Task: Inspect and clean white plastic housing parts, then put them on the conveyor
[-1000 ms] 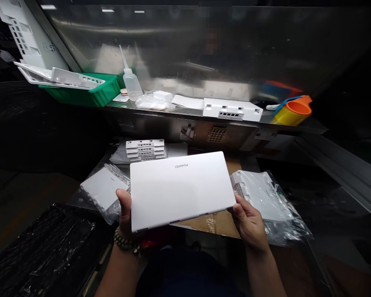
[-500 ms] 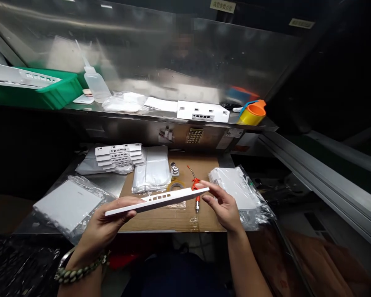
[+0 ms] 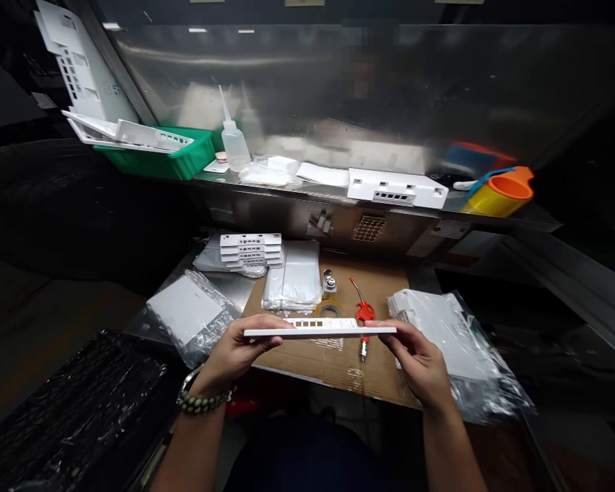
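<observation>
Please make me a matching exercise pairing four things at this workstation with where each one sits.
Things:
1. white panel
2. squeeze bottle
3. stack of white covers
4. bagged white part

Places:
A. on the steel shelf, right of the green bin
B. edge-on between left hand and right hand
C. lower bench, left of the held panel
D. back of the lower bench, below the shelf

Pairs: 1-B, 2-A, 3-D, 4-C

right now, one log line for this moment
left hand: grips flat white plastic panel | right hand: grips other end | panel: edge-on, level, above cardboard sheet
</observation>
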Motion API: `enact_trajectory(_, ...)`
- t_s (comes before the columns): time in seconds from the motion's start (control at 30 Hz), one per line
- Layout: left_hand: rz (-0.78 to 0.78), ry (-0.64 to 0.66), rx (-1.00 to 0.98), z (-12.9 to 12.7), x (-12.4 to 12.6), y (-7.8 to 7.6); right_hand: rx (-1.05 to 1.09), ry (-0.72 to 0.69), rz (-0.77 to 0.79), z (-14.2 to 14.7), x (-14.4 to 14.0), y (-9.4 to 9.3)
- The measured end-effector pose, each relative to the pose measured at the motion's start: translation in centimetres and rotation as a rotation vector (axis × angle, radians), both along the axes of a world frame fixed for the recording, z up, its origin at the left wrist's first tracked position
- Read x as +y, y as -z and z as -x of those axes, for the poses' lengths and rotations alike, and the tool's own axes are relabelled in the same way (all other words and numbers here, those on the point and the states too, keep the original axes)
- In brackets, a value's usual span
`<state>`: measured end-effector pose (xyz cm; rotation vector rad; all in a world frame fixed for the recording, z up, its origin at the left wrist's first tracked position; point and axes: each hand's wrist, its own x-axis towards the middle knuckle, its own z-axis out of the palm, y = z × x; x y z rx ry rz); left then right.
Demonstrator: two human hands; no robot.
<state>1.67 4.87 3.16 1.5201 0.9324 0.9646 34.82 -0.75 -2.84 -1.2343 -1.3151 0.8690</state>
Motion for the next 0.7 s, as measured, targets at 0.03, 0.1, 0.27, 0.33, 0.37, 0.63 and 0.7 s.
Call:
enact_trajectory(0.03, 0.000, 0.004, 0.000, 0.1, 0.0, 0.1, 0.000, -0.002, 0.002, 0.0, 0.0, 0.1)
enact_trajectory(0.1, -0.001, 0.007, -0.004, 0.2, 0.0, 0.3, -0.006, -0.005, 0.007, 0.1, 0.1, 0.3)
enact_trajectory(0.27, 0.008, -0.005, -0.009, 0.3, 0.0, 0.9, -0.024, -0.004, 0.009, 0.3, -0.2, 0.1)
enact_trajectory(0.33, 0.025, -0.014, -0.007, 0.4, -0.1, 1.2, -0.042, -0.024, 0.019, 0.0, -0.1, 0.0)
enact_trajectory(0.37, 0.038, -0.027, -0.002, 0.6, -0.2, 1.3, -0.059, -0.039, 0.034, -0.2, 0.1, 0.2)
enact_trajectory(0.63, 0.006, -0.416, 0.081, 3.8, -1.5, 2.9, -0.627, 0.022, 0.388, 1.3, 8.9, 8.7)
enact_trajectory(0.7, -0.086, -0.440, 0.139, 4.3, -1.7, 3.8, -0.735, -0.041, 0.497, 3.4, 11.6, 11.5)
